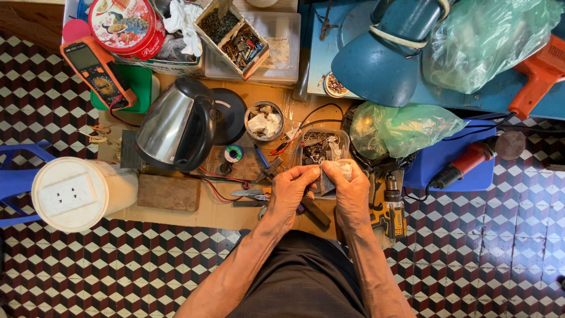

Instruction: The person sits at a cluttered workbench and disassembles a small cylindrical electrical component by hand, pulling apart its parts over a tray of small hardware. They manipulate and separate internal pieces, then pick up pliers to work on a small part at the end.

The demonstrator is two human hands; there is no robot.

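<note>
- A small grey part (325, 184) was pinched between both hands, right over the bench edge.
- Left hand (290, 191) was curled shut on it; right hand (352, 189) was clamped on too.
- A clear tub of bits (321, 147) was sat just beyond the fingers, a steel kettle (176, 125) off past the left hand.

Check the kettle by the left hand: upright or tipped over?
Tipped: the kettle lies on its side on the bench, steel body sideways, black lid end toward its round base.
</note>
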